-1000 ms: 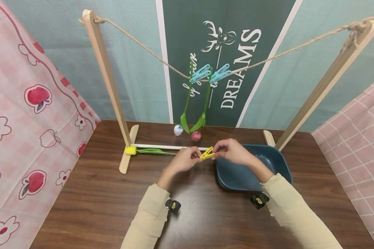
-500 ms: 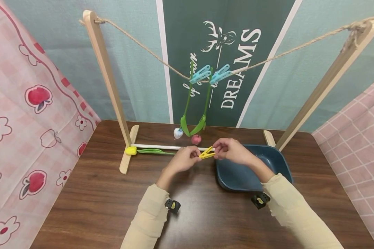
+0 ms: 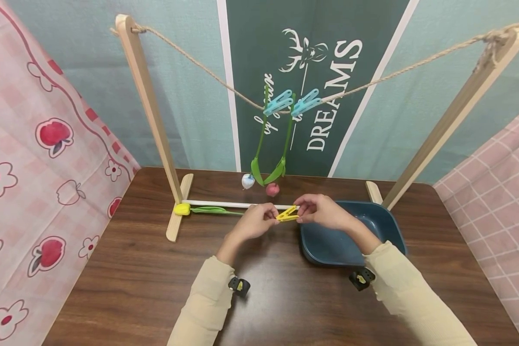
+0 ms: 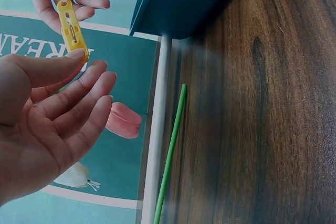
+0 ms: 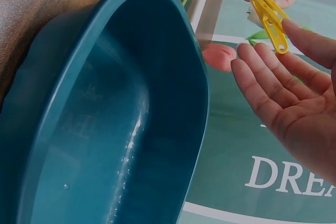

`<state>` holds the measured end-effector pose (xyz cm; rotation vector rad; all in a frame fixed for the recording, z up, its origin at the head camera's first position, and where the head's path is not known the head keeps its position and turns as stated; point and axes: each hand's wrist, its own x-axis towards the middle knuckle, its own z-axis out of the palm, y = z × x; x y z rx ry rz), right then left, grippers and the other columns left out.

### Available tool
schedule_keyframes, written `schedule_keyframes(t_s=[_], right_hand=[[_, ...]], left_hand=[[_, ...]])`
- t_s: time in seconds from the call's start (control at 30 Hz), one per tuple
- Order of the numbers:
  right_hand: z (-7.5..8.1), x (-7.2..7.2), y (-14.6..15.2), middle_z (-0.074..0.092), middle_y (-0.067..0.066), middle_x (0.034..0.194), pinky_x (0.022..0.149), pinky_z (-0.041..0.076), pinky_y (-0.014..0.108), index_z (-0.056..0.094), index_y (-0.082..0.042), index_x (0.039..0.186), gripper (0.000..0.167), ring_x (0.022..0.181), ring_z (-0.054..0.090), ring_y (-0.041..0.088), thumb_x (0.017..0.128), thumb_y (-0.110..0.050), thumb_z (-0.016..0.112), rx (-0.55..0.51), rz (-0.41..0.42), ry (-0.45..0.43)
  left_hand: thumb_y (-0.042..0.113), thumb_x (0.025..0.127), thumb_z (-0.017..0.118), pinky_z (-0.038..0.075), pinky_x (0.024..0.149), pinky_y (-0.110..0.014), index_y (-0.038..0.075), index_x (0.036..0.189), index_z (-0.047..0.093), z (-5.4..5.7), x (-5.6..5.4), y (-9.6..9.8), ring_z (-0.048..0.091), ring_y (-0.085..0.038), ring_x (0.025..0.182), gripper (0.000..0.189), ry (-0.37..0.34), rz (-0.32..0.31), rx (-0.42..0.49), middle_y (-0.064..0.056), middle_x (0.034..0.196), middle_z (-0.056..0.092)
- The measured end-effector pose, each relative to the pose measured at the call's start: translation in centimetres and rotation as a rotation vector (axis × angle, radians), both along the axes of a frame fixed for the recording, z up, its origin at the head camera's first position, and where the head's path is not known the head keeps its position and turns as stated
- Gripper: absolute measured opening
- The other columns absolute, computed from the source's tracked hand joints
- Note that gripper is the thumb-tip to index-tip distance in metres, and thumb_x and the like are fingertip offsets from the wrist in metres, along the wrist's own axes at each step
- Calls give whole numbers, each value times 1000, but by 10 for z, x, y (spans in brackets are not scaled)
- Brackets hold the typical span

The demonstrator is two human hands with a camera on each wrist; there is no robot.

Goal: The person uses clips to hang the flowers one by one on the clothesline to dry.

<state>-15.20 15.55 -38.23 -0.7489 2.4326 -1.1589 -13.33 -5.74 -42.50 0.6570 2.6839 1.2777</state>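
A yellow clothespin (image 3: 287,214) is held between both hands above the table. My left hand (image 3: 257,221) pinches its nose end between thumb and forefinger. At the other end, my right hand (image 3: 322,210) has thumb and finger on its handles, as the right wrist view shows, while the other fingers spread. Left of the hands, a yellow tulip (image 3: 182,209) lies on the table, its green stem (image 4: 173,150) running under my left hand. Behind them a white tulip (image 3: 248,181) and a pink tulip (image 3: 272,190) hang upside down from two light blue clothespins (image 3: 278,102).
A rope (image 3: 199,64) sags between two wooden posts (image 3: 149,105), joined low by a white rod (image 3: 218,204). Below my right hand stands a dark blue basin (image 3: 350,257). Patterned cloths surround the brown wooden table (image 3: 285,307).
The two hanging tulips sway slightly, down and back up. The yellow clothespin has tilted a little flatter between the fingers, while both hands stay almost in place.
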Motion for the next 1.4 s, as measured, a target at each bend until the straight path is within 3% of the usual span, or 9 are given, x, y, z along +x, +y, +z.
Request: schedule_keyframes(t_s=[1.4], right_hand=[[2,-2,0,62,8,83,66,50,26,58,7,103,28,74,58,18,79,-2,69,14,18,-1]], left_hand=[[3,82,66,45,63,-22,5,82,60,1,-1,-1,55,-11,69,6,-39,-11,29,-5,76,61]])
